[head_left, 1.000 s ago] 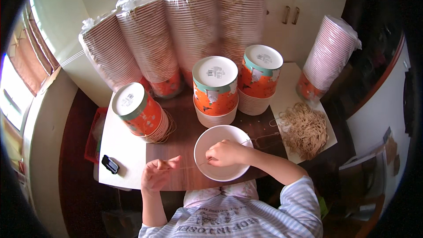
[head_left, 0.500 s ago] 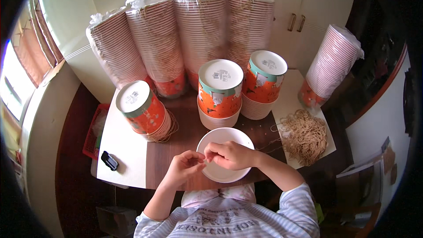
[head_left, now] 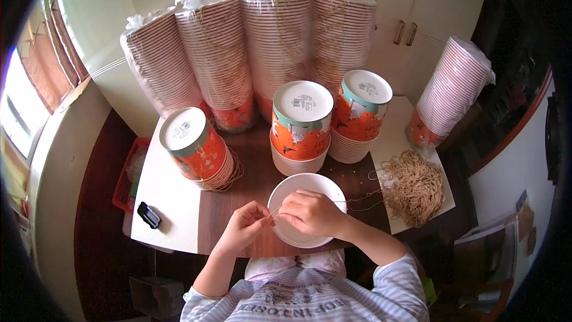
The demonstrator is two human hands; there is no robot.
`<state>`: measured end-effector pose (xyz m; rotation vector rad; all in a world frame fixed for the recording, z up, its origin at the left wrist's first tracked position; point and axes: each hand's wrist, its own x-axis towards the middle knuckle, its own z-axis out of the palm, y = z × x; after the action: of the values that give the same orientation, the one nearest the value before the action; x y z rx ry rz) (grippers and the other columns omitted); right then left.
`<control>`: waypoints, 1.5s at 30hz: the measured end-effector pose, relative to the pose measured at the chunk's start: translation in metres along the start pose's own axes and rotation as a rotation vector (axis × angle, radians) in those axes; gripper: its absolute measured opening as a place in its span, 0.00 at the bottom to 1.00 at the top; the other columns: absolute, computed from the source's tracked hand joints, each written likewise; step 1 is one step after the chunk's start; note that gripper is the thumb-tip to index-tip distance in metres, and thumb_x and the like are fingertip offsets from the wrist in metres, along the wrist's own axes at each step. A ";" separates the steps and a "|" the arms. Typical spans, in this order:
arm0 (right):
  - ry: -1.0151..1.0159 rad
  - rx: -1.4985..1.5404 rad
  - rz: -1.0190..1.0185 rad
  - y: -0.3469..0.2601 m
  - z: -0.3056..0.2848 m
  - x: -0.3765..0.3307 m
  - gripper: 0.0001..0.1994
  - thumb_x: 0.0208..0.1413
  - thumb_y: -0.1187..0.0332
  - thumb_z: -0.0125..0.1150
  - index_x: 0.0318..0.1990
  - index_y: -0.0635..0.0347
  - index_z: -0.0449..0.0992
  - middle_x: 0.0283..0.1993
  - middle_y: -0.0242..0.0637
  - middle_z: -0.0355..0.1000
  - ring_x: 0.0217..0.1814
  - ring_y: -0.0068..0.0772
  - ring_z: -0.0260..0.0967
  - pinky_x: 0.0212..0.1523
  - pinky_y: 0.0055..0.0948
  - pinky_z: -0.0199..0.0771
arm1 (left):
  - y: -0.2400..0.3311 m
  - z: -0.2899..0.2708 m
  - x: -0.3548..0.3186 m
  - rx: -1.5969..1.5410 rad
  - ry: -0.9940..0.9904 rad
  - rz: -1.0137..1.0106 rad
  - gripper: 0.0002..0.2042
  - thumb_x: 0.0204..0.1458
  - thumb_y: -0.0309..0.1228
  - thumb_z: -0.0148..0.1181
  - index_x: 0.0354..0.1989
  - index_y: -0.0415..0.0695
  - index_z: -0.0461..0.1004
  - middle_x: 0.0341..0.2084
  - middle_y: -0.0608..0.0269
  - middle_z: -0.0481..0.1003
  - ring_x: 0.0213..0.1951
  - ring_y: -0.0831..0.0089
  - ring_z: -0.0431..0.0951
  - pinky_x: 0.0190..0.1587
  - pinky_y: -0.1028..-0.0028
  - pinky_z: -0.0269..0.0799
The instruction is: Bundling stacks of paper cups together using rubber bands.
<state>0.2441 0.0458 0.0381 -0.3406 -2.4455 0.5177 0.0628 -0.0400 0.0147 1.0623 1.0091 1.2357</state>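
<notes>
Brown tabletop (head_left: 214, 216), white bowl (head_left: 316, 183) below grip, twine heap (head_left: 414, 188) to its rt, L hand (head_left: 244, 224) now drawn in nr R hand (head_left: 311, 211), both pinching twine strand (head_left: 274, 211), so it's worked two-handed.

String (head_left: 415, 189) tan. Bowl (head_left: 317, 183) plain white. Middle cup stack (head_left: 301, 141) orange, teal band, white base. Table (head_left: 255, 170) brown wood-grain, white ends. Shirt (head_left: 310, 299) striped grey-white. Basket (head_left: 123, 186) red.
</notes>
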 end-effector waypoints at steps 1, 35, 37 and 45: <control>0.037 0.010 0.028 -0.003 -0.002 0.001 0.05 0.40 0.71 0.61 0.27 0.57 0.73 0.30 0.30 0.68 0.32 0.32 0.67 0.33 0.29 0.69 | -0.001 -0.002 0.000 -0.006 0.004 0.004 0.04 0.50 0.24 0.54 0.29 0.38 0.67 0.26 0.66 0.72 0.32 0.79 0.72 0.37 0.80 0.68; -0.015 0.172 0.267 -0.012 0.019 0.004 0.03 0.43 0.70 0.60 0.26 0.57 0.74 0.27 0.33 0.70 0.29 0.35 0.69 0.28 0.31 0.68 | -0.008 0.000 -0.026 0.791 0.380 0.270 0.10 0.41 0.19 0.56 0.34 0.42 0.68 0.24 0.60 0.68 0.28 0.67 0.70 0.29 0.73 0.66; -0.054 0.236 0.331 -0.010 0.018 0.005 0.05 0.44 0.68 0.60 0.26 0.59 0.73 0.27 0.35 0.70 0.30 0.37 0.69 0.30 0.33 0.68 | -0.010 0.005 -0.031 0.902 0.321 0.303 0.10 0.37 0.20 0.60 0.30 0.43 0.72 0.23 0.60 0.67 0.27 0.62 0.68 0.28 0.70 0.66; -0.124 0.335 0.384 -0.007 0.020 0.004 0.06 0.44 0.67 0.61 0.27 0.59 0.74 0.28 0.37 0.71 0.29 0.37 0.70 0.31 0.32 0.68 | -0.021 0.019 -0.025 1.019 0.422 0.405 0.09 0.33 0.22 0.62 0.27 0.43 0.74 0.18 0.63 0.67 0.23 0.66 0.68 0.24 0.71 0.66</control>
<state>0.2277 0.0353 0.0285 -0.6557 -2.3584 1.1254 0.0845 -0.0668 -0.0015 1.8944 1.9214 1.2975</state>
